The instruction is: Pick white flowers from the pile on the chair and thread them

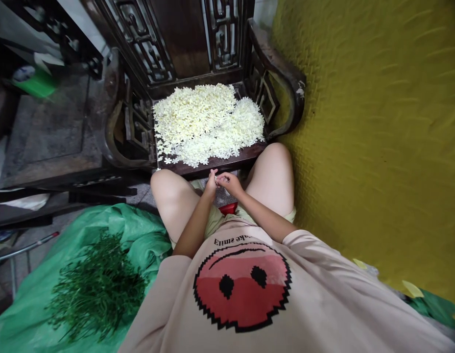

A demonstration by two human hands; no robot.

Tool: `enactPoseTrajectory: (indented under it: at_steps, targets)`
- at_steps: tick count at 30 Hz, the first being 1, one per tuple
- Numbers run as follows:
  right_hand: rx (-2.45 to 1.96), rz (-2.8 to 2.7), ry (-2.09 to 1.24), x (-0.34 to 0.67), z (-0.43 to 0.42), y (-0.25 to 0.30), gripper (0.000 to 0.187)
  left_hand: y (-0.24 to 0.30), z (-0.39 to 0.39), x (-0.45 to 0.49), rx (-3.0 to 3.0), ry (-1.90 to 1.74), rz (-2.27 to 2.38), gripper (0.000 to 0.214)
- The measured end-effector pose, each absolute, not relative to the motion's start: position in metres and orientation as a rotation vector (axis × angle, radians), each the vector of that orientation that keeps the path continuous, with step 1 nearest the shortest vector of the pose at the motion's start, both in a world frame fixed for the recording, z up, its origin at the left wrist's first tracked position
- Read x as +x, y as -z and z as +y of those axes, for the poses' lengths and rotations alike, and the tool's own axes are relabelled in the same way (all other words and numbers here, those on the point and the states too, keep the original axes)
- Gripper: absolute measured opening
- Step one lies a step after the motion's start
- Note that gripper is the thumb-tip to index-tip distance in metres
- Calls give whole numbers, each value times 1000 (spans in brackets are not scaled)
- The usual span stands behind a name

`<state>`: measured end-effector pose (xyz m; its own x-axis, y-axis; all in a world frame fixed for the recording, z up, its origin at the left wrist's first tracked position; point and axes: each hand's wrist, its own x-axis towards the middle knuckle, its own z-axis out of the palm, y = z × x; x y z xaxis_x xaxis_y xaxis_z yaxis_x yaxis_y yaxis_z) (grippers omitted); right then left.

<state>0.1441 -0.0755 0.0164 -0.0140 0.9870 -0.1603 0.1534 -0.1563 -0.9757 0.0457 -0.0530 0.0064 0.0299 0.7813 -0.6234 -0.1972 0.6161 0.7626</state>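
Note:
My left hand (pixel 211 184) and my right hand (pixel 230 184) meet between my knees, just below the front edge of a dark wooden chair seat (pixel 227 163). Both hands have their fingers pinched together on something tiny and whitish that I cannot make out. A wide heap of small white flowers (pixel 207 122) covers the seat right in front of them. A red object (pixel 227 208) shows under my wrists, mostly hidden.
The chair's carved back (pixel 183 34) and armrests (pixel 282 73) frame the heap. A yellow mat (pixel 377 137) fills the right side. At lower left a green sheet (pixel 36 294) carries a pile of thin green stems (pixel 97 291). Another dark carved chair (pixel 58 127) stands at left.

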Motion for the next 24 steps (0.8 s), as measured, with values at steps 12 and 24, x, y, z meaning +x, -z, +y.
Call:
enactPoseTrajectory:
  at_steps: [12, 24]
  targets:
    - [-1523, -1048, -1315, 146, -71, -16, 11, -18, -58, 34, 703, -804, 1322, 32]
    - [-1393, -843, -1556, 143, -72, -13, 16, -15, -56, 34, 744, -941, 1448, 27]
